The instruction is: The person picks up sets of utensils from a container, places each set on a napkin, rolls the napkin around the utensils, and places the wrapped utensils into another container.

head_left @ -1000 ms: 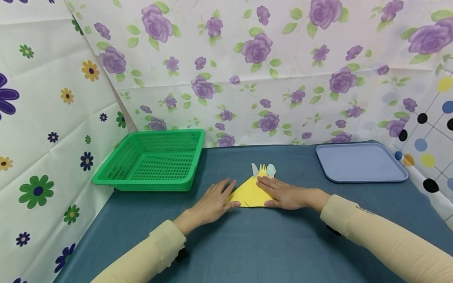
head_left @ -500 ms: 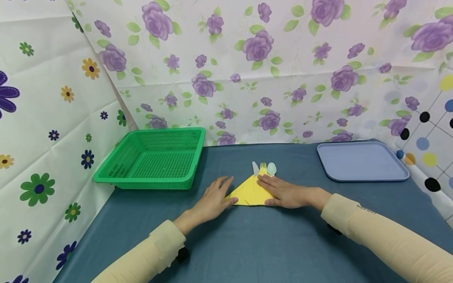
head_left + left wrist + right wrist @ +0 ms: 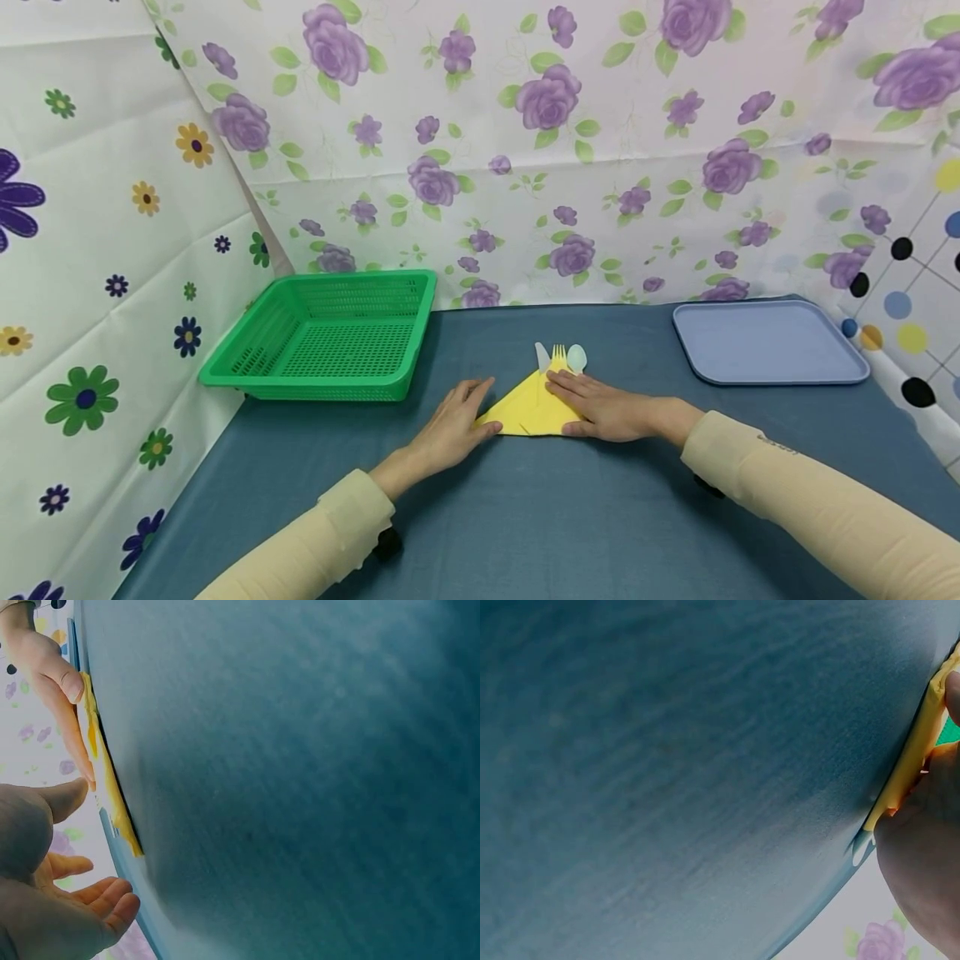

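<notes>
A yellow napkin [image 3: 522,408], folded into a triangle, lies on the table. From its top stick out a whitish knife [image 3: 542,358], a yellow fork [image 3: 558,355] and a pale green spoon [image 3: 577,358]; their handles are hidden. My right hand [image 3: 611,410] rests on the napkin's right side with fingers extended. At the left corner is my left hand [image 3: 448,427], its fingers relaxed and thumb apart, gripping nothing. In the left wrist view this hand [image 3: 67,900] hovers beside the napkin's edge; whether the thumb touches it I cannot tell.
A green plastic basket [image 3: 405,367] stands at the back left of the blue-covered table [image 3: 510,525]. At the back right lies a light blue tray [image 3: 772,342]. Flowered sheets [image 3: 465,100] hang along the back and left, and a dotted one on the right.
My left hand's fingers have drawn slightly closer together and shifted a little to the left. The right hand, napkin and cutlery stay in place; the head view shifts slightly.
</notes>
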The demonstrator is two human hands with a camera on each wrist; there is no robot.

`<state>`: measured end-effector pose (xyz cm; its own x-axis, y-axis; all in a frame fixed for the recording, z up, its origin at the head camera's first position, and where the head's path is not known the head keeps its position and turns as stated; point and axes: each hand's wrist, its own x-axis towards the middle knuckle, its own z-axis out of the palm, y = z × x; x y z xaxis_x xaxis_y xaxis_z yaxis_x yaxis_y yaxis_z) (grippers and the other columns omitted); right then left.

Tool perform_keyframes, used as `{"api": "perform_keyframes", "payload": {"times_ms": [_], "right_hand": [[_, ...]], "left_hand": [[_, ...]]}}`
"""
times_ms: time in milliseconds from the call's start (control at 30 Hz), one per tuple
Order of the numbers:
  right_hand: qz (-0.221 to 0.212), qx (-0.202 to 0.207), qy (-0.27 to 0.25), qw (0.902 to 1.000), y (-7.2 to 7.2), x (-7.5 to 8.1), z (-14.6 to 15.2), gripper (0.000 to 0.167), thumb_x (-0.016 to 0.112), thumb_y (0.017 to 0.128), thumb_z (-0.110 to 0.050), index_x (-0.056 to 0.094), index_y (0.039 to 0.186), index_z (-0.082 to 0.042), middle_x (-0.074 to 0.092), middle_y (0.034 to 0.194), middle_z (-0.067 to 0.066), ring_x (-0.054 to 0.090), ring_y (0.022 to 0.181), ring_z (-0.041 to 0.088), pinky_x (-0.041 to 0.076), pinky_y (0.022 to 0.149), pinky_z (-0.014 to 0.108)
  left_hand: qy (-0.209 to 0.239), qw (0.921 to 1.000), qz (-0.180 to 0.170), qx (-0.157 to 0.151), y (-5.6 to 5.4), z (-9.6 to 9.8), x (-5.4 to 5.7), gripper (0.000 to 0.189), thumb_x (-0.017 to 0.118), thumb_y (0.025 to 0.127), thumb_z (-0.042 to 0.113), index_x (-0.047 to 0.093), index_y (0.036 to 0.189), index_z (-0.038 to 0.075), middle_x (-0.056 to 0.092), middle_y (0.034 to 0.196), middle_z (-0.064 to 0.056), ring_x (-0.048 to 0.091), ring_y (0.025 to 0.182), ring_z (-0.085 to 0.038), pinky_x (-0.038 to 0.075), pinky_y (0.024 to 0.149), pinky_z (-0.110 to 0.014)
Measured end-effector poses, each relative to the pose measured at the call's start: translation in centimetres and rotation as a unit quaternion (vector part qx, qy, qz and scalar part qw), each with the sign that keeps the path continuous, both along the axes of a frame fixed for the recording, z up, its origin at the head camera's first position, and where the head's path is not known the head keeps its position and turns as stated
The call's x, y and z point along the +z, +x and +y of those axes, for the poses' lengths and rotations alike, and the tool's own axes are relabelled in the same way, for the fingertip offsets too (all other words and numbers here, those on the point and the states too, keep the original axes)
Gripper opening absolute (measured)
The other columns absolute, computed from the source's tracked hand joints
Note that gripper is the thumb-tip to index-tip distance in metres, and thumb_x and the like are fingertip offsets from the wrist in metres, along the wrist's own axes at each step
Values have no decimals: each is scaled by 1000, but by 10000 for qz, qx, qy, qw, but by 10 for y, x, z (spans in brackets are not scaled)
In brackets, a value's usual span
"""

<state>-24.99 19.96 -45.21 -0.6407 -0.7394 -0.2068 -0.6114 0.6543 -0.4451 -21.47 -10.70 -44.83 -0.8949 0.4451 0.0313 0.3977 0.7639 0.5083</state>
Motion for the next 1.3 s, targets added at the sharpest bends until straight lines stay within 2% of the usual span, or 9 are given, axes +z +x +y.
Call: {"api": "perform_keyframes", "payload": {"times_ms": [200,300,400,500,633,767,933,1300], "right_hand": [[-5,-28,57,10000,1,-1,-1,80,47,110,-51,11,169,-12,1,176,5,0,161,27,9,129,55],[-11,-54,60,10000,1,-1,-1,80,47,110,-52,10,169,-12,0,176,5,0,161,27,9,129,55],[-25,-82,71,9999,1,-1,0,80,47,109,-53,10,169,-14,0,176,4,-1,161,26,9,129,55],[-22,-91,54,9999,1,-1,0,80,47,109,-52,10,169,-14,0,176,4,-1,161,27,10,128,56],[-4,-65,3,10000,1,-1,0,80,47,110,-51,10,169,-12,1,176,6,1,161,30,11,128,58],[3,-70,28,10000,1,-2,0,80,47,110,-51,10,169,-13,1,176,4,0,161,27,10,128,55],[12,-67,28,10000,1,-3,-1,80,47,109,-52,11,169,-13,1,176,4,0,161,26,9,129,55],[12,-54,21,10000,1,0,-1,79,48,110,-49,10,169,-12,1,176,5,0,161,27,10,128,56]], "left_hand": [[77,9999,73,-18,2,0,-5,66,69,103,28,42,158,4,49,146,-18,49,133,-36,45,108,-56],[77,9999,74,1,3,0,-6,61,70,103,25,46,155,4,52,134,-17,52,117,-31,48,96,-49],[28,10000,-18,65,3,1,-7,57,69,103,23,49,153,4,53,119,-15,49,97,-24,46,81,-41],[-44,9998,-122,129,2,2,-6,53,70,103,21,51,150,5,53,111,-11,48,88,-20,44,74,-37],[-23,9995,-244,177,0,4,-5,48,71,102,18,55,145,5,57,110,-11,56,90,-20,51,76,-38],[40,9992,-331,215,-2,5,-3,37,69,103,15,60,137,2,62,106,-11,60,91,-23,54,76,-40],[61,9990,-390,191,-4,5,-2,24,59,107,8,62,130,1,61,94,-7,56,81,-19,51,68,-36],[-35,9993,-325,204,-8,5,7,26,56,108,8,67,131,2,61,92,-4,54,79,-17,49,68,-35]]}}
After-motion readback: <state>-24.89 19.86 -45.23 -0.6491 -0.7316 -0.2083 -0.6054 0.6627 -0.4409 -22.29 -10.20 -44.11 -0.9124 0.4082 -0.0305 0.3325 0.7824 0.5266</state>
